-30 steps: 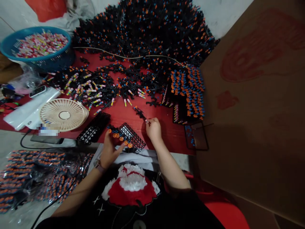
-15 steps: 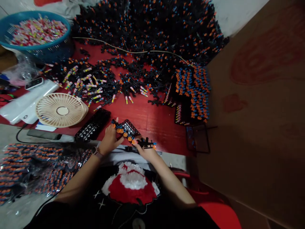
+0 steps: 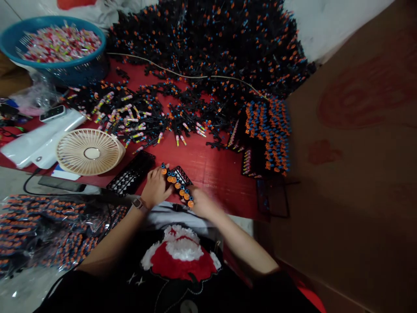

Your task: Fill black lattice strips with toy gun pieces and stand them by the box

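Over the near side of the black grid tray (image 3: 183, 174), the left hand (image 3: 154, 188) grips a row of orange-tipped pieces (image 3: 177, 185), and at its end by the blurred right hand (image 3: 202, 203), whose grip is unclear, a formerly crosswise piece now lines up.

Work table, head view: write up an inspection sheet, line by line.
Surface: red table, partly covered.
Job's things: row of orange-and-blue-ended pieces at a black grid tray; large black heap behind.
Clutter: cream fan, clear plastic.
Hands: left holds the row; right blurred at its near end, grip unclear.
Cables: black cable beside fan; pale cord along heap.
Surroundings: cardboard right.
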`<state>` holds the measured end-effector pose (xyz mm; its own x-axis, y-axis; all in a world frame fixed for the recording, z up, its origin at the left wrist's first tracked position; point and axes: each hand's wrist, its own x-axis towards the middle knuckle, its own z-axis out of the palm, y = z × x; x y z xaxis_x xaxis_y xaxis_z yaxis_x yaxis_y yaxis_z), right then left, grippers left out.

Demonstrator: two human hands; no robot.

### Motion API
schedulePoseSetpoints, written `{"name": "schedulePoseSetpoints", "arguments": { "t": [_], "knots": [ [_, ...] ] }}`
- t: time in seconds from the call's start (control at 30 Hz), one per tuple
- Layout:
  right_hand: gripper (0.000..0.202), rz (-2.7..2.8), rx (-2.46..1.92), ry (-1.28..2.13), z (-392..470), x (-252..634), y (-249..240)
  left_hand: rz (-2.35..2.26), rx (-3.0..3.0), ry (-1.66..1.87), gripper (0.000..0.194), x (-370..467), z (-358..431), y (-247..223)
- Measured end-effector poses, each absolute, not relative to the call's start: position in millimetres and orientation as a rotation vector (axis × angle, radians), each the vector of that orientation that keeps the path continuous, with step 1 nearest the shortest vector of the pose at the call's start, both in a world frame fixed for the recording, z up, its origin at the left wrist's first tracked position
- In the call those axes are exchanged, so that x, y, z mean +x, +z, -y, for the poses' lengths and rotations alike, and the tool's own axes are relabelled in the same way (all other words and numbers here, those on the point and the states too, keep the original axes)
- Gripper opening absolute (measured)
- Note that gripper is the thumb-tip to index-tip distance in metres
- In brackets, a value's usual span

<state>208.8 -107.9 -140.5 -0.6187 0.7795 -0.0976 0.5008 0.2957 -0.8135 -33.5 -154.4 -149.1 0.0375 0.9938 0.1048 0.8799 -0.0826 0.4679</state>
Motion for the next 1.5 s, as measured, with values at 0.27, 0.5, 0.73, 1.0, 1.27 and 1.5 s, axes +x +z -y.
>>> {"name": "schedulePoseSetpoints", "arguments": {
  "t": [0.27,0.5,0.73,1.0,1.27,1.5],
  "knots": [
    [0.067,1.968,-1.579,0.608,-26,124,-137,-1.953,2.02,0.61,0.056,-31,156,-147],
    [0.096,2.143,-1.807,0.427,-78,75,-143,-1.974,2.033,0.59,0.054,-31,158,-145],
    [0.057,2.262,-1.647,0.375,-66,116,-149,-1.981,2.024,0.626,0.05,-31,158,-151],
    [0.054,2.162,-1.574,0.343,23,212,-168,-1.99,2.034,0.641,0.059,-31,156,-154],
    [0.031,2.002,-1.589,0.383,74,264,-158,-1.973,2.027,0.689,0.055,-32,153,-157],
    [0.029,1.74,-1.453,0.704,87,260,-158,-2.003,2.038,0.681,0.06,-32,151,-162]
  ]
}}
